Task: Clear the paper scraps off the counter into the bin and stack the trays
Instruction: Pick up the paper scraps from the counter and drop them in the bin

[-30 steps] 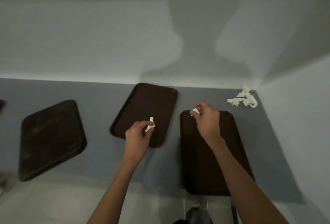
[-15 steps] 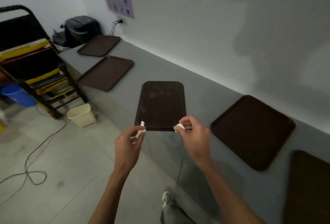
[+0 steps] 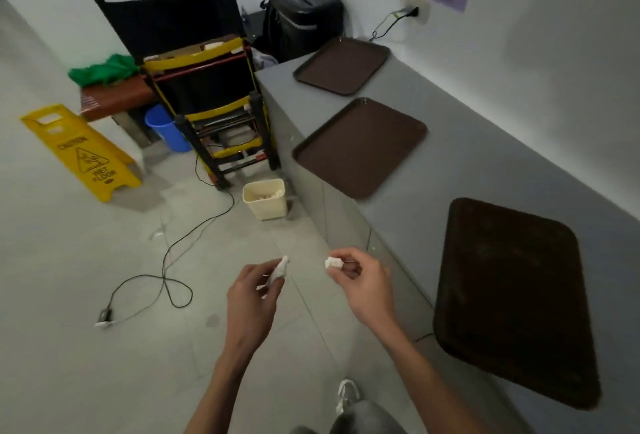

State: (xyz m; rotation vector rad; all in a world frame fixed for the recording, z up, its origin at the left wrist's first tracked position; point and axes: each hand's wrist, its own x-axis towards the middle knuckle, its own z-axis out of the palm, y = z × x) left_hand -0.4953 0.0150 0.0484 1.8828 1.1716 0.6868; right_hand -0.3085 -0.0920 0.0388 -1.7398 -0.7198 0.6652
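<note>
My left hand (image 3: 251,298) pinches a white paper scrap (image 3: 280,269) over the floor. My right hand (image 3: 365,283) pinches a second white paper scrap (image 3: 333,262) beside it. Both hands hang in front of the grey counter (image 3: 485,163), away from its edge. A cream bin (image 3: 266,198) with paper in it stands on the floor against the counter's side, well ahead of my hands. Three brown trays lie flat and apart on the counter: a near tray (image 3: 512,298), a middle tray (image 3: 360,146) and a far tray (image 3: 341,64).
A black and yellow cart (image 3: 204,87) stands past the bin. A yellow wet-floor sign (image 3: 83,153) lies at left, near a blue bucket (image 3: 166,128). A black cable (image 3: 166,260) loops across the floor. A black shredder (image 3: 304,18) sits in the corner.
My view has swung left from the counter's right end toward the bin. Both hands have come off the counter with their scraps and now hang over the floor.
</note>
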